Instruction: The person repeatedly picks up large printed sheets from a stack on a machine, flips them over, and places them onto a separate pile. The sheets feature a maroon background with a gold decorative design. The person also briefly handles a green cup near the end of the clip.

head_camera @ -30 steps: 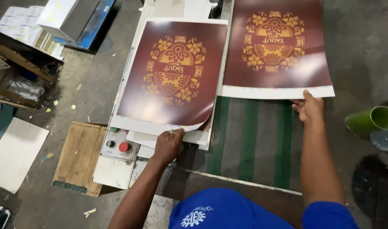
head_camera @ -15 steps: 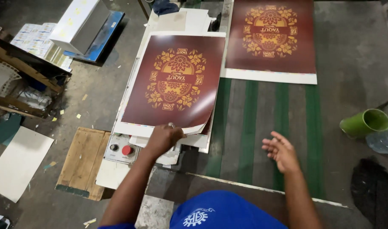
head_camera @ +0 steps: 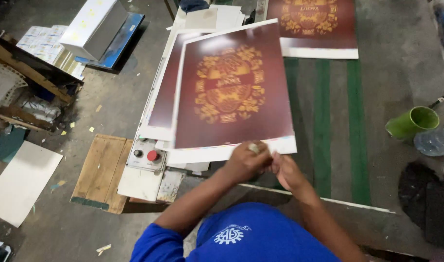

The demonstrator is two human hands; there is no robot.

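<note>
Head view: both hands' grip pinches the maroon sheet (head_camera: 231,92) over the stack (head_camera: 161,97), green cup (head_camera: 412,122) well apart.

A large maroon printed sheet (head_camera: 231,92) with a gold ornamental emblem and white margins, lifted at its near edge, tilts above the stack of matching sheets (head_camera: 159,104), slightly blurred.

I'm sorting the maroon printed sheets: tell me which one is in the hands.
The tilted sheet gripped at its white bottom edge by both hands, left hand and right hand; the others lie flat.
</note>
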